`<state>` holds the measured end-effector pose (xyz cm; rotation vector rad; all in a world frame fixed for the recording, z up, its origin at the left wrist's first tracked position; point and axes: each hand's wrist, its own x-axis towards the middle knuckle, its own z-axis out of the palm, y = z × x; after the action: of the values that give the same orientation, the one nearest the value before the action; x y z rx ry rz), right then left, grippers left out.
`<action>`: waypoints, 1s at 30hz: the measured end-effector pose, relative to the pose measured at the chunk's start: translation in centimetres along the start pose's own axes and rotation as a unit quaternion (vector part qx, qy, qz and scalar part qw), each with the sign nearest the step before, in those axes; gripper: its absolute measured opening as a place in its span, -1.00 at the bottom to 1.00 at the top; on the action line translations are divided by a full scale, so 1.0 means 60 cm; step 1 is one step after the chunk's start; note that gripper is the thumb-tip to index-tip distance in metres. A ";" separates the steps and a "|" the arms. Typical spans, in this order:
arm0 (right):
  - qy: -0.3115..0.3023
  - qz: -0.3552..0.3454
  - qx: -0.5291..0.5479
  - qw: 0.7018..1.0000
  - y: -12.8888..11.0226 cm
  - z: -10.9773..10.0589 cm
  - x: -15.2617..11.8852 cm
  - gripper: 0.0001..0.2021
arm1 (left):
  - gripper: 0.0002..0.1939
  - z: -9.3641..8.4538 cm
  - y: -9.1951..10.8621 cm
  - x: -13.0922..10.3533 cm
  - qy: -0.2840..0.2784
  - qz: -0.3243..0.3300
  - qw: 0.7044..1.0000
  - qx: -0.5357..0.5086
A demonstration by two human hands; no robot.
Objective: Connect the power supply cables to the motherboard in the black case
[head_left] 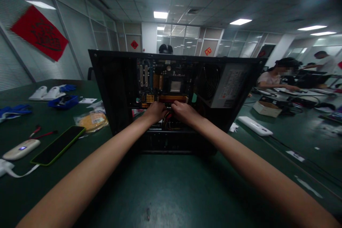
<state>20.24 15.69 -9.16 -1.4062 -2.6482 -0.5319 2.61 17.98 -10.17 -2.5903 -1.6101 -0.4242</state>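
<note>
A black computer case (165, 142) stands upright with its open side facing me. Inside it are a motherboard (184, 73), a power supply (231, 85) at the right, and red and dark cables (171, 123). Both hands reach into the middle of the case, close to each other, beside the orange memory slots (176, 98). My left hand (155, 112) is closed, its fingertips near the left end of the slots. My right hand (184, 111) is closed too, just below their right part. What the fingertips hold is hidden or too small to make out.
At the left of the green table (157, 185) are a phone (60, 145), a white device (21, 149), a bagged yellow item (92, 120) and a blue tray (64, 102). A power strip (255, 125) and a small box (266, 108) lie right. A person (278, 76) sits farther right.
</note>
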 end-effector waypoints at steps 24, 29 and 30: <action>0.024 0.013 0.046 0.999 0.007 0.001 -0.003 -0.78 | -0.72 -0.002 -0.004 -0.003 0.011 -0.009 1.000 -0.006; 0.014 0.026 0.031 0.999 0.002 -0.006 -0.002 -0.77 | -0.71 -0.001 -0.005 -0.001 0.007 -0.006 1.000 -0.006; 0.013 0.024 0.028 0.999 0.002 -0.006 -0.002 -0.77 | -0.71 -0.001 -0.005 -0.001 0.007 -0.005 1.000 -0.006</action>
<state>20.39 15.51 -8.83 -1.4333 -2.5806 -0.4631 2.32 18.05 -10.19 -2.5837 -1.6223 -0.4521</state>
